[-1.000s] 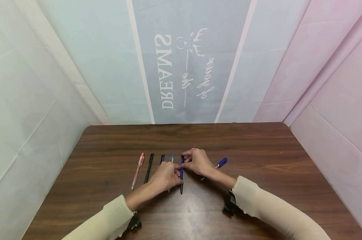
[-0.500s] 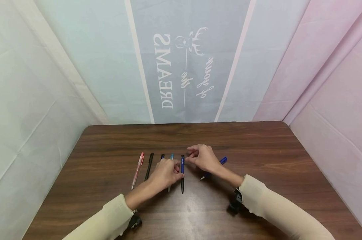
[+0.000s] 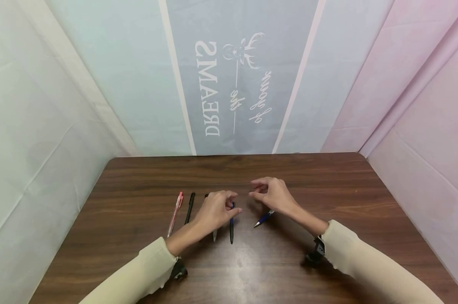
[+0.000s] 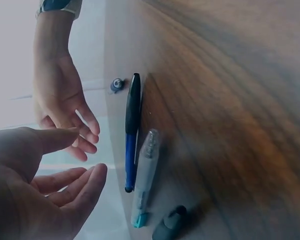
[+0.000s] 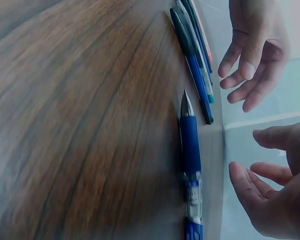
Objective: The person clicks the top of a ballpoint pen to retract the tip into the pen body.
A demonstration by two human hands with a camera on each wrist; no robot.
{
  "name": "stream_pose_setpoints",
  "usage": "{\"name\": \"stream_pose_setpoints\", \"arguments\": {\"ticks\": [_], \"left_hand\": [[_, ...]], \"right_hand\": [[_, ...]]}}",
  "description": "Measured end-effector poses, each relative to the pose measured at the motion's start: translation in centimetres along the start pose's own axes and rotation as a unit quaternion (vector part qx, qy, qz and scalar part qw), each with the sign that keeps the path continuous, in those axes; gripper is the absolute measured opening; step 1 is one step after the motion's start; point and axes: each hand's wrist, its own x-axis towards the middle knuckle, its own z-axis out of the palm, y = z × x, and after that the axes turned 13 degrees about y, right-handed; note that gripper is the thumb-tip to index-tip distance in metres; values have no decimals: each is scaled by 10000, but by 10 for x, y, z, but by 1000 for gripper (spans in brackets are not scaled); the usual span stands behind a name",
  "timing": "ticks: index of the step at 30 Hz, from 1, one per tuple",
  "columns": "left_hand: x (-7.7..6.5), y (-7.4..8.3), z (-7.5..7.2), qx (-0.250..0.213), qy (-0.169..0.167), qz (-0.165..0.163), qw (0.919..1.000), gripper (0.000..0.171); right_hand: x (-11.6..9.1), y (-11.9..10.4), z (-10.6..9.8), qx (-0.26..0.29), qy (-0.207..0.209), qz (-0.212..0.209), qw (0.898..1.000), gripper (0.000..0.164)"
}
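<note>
My left hand (image 3: 215, 211) hovers over a row of pens with its fingers apart and nothing held. Below it lies a blue-and-black pen (image 3: 231, 230), partly covered by the hand in the head view. Beside that pen is a clear pen (image 4: 146, 175) with a teal end. A dark pen (image 4: 170, 225) sits close by, cut off by the left wrist view's edge. To the right, my right hand (image 3: 275, 195) is raised, fingers bent loosely and holding nothing. Slanting beneath it is a blue pen (image 5: 191, 145) with a metal tip, its rear end hidden in the head view.
A red pen (image 3: 174, 214) and a black pen (image 3: 190, 207) lie at the left of the row, roughly parallel. The brown wooden table (image 3: 137, 181) ends at the back against a printed cloth (image 3: 240, 139). Cloth walls stand at both sides.
Both hands have let go of the blue-and-black pen, which lies at the row's right end. My right hand has moved right, over the slanted blue pen; my left hand has lifted slightly.
</note>
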Motion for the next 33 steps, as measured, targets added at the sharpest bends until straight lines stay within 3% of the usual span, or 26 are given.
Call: {"name": "stream_pose_setpoints", "arguments": {"ticks": [9,16,24,33], "left_hand": [[12,13,14,-686,-58,-26,9976,38],[16,21,26,-1345,-529,-632,9875,39],[20,25,39,-1480,-817,-763,9826,42],[22,30,46,-1278,-1003,-797,9835,47]], "right_hand": [[-6,14,-21,-201,248,-88,9995,39],[-15,29,-35,-251,316,-93,9991,39],[-21,49,-52,-640,582,5,9963,38],[-28,62,-64,-1069,518,164,9928,42]]}}
